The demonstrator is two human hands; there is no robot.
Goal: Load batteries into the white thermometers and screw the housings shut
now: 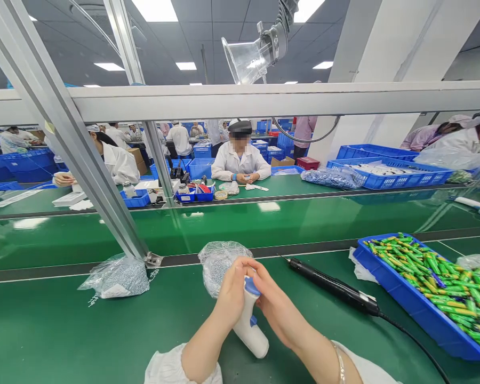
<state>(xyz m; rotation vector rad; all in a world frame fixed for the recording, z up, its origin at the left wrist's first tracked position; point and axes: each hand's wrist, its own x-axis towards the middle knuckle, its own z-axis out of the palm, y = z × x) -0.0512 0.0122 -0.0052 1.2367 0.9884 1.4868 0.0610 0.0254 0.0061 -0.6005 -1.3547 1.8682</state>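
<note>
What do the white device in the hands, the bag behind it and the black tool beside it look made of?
White device: smooth, slightly glossy moulded plastic with blue parts, by its even sheen. Bag: thin clear plastic film, crinkled and glinting, full of small grey pieces. Black tool: matt dark casing, probably plastic, with a thin metal-looking tip.

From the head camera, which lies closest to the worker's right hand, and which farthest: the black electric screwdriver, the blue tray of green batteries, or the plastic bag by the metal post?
From the right hand:
1. Black electric screwdriver, just to its right.
2. Blue tray of green batteries, farther right.
3. Plastic bag by the metal post, far left, beyond the left hand.
</note>
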